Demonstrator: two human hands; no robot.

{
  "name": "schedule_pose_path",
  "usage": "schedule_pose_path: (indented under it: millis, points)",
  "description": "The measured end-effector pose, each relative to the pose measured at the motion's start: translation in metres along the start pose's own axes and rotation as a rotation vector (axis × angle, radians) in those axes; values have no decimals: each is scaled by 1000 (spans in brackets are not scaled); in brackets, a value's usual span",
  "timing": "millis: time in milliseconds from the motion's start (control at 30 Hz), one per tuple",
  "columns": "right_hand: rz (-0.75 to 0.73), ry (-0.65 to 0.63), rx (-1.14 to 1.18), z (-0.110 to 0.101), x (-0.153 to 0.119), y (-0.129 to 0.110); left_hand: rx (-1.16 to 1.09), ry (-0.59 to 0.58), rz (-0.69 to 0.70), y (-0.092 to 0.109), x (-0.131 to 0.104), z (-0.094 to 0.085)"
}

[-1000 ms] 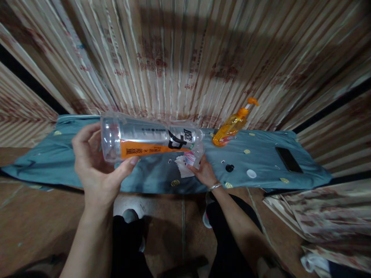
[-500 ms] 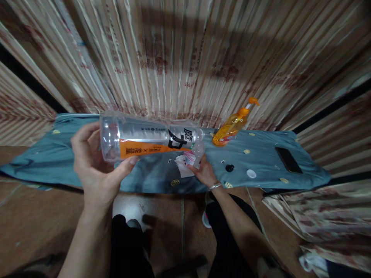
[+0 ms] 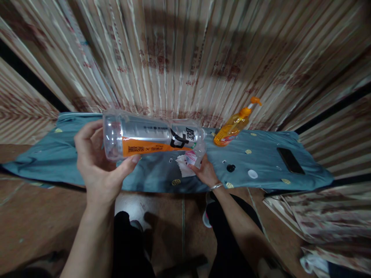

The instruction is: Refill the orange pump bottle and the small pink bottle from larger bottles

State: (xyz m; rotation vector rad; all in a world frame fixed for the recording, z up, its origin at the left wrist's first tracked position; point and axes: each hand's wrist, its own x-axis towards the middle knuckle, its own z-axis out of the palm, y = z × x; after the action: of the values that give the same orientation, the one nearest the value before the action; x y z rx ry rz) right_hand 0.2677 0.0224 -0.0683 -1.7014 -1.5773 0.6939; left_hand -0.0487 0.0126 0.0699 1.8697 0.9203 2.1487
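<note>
My left hand (image 3: 100,162) is closed around the base end of a clear plastic bottle (image 3: 150,137) with a silver, orange and black label. The bottle lies sideways in the air, its neck pointing right. Beyond and below the neck, my right hand (image 3: 206,172) has its fingers closed on a white and pink wrapper (image 3: 187,168) with a jagged edge. The bottle's neck end partly covers the wrapper and the fingertips. Behind my right hand, an orange pump bottle (image 3: 232,129) stands on the cloth.
A teal cloth with pineapple prints (image 3: 156,181) covers the narrow bench. On its right lie a black phone (image 3: 290,160), a small black cap (image 3: 231,168) and a round white disc (image 3: 252,173). A patterned curtain (image 3: 179,58) hangs close behind.
The whole view has shifted very slightly. Both hands keep their holds, with the bottle at nearly the same tilt.
</note>
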Motion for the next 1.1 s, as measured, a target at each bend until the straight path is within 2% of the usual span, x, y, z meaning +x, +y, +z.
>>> schedule_pose_path:
  millis: [233,500,767,1100]
  points:
    - [11,-24,-17,-1,0,-4,5,7,-51,-1,-1,-4]
    - [3,2,-7,-1,1,-5,-6,-24,23,-3,-1,-3]
    - [-8,-1,-15,1,1,-3,20,10,-41,-5,-3,-5]
    - [-27,-7,-18,-1,1,-3,-12,-23,37,-3,0,-3]
